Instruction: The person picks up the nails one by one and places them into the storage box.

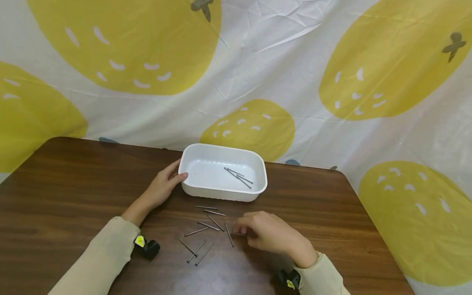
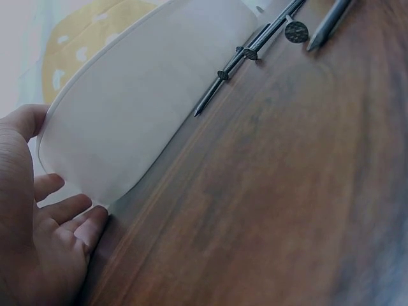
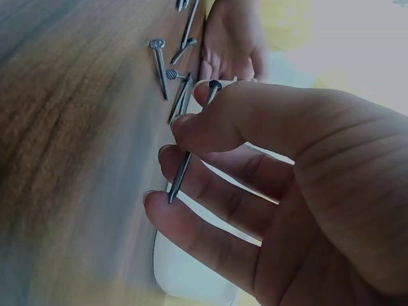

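A white plastic tub (image 1: 220, 197) stands at the back of the table, with several nails (image 1: 238, 178) lying in its right half. At its left end my left hand (image 1: 162, 186) grips the wall, thumb over the rim and fingers against the outside, as the left wrist view (image 2: 51, 210) also shows. In front of the tub my right hand (image 1: 271, 233) hovers close over the tabletop and pinches one nail (image 3: 181, 171) between thumb and fingers. Several loose nails (image 1: 208, 225) lie scattered on the wood to the left of that hand.
The brown wooden table (image 1: 92, 184) has rounded back corners. Behind it hangs a white cloth (image 1: 313, 135) with large yellow fruit prints, close to the back edge. Black wrist cameras (image 1: 149, 248) sit on both sleeves.
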`<state>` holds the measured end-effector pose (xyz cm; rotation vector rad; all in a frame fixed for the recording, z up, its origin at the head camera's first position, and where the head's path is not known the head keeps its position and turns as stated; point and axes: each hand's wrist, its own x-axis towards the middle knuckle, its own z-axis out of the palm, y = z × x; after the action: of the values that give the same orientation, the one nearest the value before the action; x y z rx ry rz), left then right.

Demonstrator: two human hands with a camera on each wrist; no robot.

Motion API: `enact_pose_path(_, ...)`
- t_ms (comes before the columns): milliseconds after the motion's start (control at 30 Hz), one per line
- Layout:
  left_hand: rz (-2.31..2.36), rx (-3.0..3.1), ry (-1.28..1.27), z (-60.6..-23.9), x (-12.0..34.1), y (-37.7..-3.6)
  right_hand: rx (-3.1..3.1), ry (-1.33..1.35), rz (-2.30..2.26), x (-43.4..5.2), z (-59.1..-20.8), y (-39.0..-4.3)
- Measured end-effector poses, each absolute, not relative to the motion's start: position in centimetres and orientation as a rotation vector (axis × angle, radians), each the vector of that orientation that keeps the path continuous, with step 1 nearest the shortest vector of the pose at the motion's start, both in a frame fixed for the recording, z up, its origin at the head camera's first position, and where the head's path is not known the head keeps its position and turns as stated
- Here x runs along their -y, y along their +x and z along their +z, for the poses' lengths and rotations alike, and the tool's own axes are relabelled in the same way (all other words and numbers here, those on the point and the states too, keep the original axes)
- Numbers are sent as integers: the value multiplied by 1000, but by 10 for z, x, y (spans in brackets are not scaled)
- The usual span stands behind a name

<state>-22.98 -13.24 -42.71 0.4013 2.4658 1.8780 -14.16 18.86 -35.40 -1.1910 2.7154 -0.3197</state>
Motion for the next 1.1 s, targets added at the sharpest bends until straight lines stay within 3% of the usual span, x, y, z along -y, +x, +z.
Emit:
enact_pose_path(467,1884,-2466,416,-428,130,-231,-2842,-1237,-425,-186,-339,-156)
enact_pose_path(1100,1919,-2449,411,-426,131,-229,-2919,-1131,-428,-162,-309,-201)
